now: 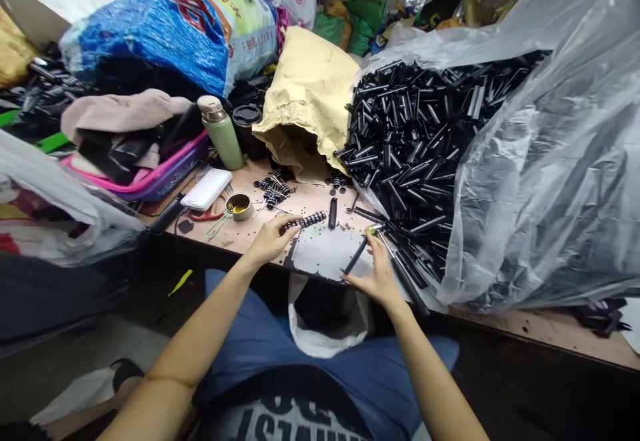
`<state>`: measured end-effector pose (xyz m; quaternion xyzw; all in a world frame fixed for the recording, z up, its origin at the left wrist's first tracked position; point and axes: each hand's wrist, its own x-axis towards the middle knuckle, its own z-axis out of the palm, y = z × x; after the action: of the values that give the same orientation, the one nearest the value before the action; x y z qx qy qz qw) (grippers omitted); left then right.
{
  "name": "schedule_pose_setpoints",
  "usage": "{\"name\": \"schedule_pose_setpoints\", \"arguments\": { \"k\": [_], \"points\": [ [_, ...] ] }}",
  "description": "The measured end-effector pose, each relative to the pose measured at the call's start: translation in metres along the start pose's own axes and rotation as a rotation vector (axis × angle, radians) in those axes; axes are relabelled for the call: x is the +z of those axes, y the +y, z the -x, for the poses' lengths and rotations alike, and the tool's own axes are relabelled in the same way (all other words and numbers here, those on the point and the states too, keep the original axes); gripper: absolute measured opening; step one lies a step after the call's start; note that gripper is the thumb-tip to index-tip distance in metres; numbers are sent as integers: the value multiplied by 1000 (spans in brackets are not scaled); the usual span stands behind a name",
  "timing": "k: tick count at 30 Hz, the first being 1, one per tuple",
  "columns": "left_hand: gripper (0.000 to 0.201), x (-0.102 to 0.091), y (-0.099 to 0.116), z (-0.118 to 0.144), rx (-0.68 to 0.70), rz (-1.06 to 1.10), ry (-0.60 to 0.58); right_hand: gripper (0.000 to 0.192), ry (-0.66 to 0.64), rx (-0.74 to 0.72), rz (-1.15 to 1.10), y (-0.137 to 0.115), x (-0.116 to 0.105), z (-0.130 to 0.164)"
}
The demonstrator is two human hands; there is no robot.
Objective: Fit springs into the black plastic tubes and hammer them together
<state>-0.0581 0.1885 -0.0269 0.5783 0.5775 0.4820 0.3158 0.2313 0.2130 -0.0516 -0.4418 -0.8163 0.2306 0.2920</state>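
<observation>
My left hand (273,237) pinches the end of a ribbed black rod (306,221) that lies on the wooden table (235,234). My right hand (377,273) grips a thin black tube (356,256), slanted down to the left over a grey patch of the table, with a small yellowish tool (374,228) at its fingertips. A short black tube (333,213) lies between the hands. A big heap of black tubes (415,154) spills from a clear plastic bag (545,181) on the right, right beside my right hand.
A white plastic bag (325,317) hangs open under the table edge between my knees. Ribbed pieces (274,191), a small metal cup (239,206), a white power bank (206,189), a green flask (223,133), a pink basket (150,177) and a yellow sack (310,94) crowd the back.
</observation>
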Motion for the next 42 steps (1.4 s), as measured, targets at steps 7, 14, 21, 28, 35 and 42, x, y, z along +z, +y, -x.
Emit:
{"name": "schedule_pose_setpoints", "arguments": {
  "k": [7,14,21,28,35,42],
  "points": [
    [22,58,-5,-21,90,-21,-23,110,0,36,-83,-14,-2,6],
    [35,90,1,-13,-244,696,24,106,-54,-65,-107,-30,-5,-2],
    [48,73,36,-6,-468,799,-26,108,-167,-324,-201,-61,6,-34],
    [41,71,52,-4,-541,791,-11,107,-181,-310,-234,-71,13,-40],
    [31,72,52,-3,-600,747,-45,105,-146,-216,-284,-66,24,-36],
    [34,77,38,-7,-714,651,-105,103,-84,-140,-248,-60,40,-30]
  ]
}}
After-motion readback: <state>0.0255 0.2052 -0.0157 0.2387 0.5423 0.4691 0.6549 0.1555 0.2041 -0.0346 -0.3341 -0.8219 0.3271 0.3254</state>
